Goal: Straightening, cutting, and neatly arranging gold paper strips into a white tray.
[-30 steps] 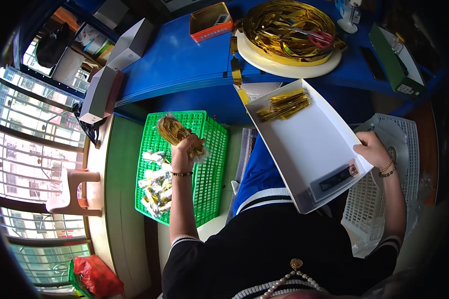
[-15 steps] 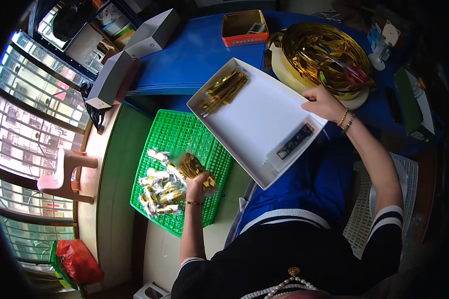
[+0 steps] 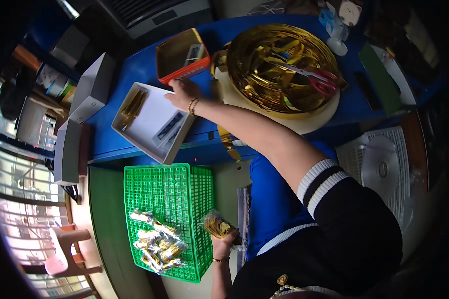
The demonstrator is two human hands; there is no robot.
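My left hand [image 3: 224,242] is closed around a bundle of gold foil strips [image 3: 217,226] in clear wrapping, just right of the green plastic basket [image 3: 159,187]. Several similar wrapped gold bundles [image 3: 160,245] lie heaped in that basket. At the blue table, my right hand [image 3: 184,91] grips the far right rim of a shallow white box [image 3: 153,115]. Loose gold strips [image 3: 133,108] and a clear case with a dark strip [image 3: 171,125] lie inside the box. Its near corner juts past the table edge.
A red tin [image 3: 184,72] holding a small device touches the box area. Right of it sits a large gold foil coil [image 3: 284,70] with red-handled scissors [image 3: 322,81] on top. Grey boxes [image 3: 92,87] stand left; a pink stool [image 3: 70,251] is by the window.
My right hand has carried the white box forward and left, from above my lap onto the table. My left hand, still holding the bundle, has drawn back from over the basket.
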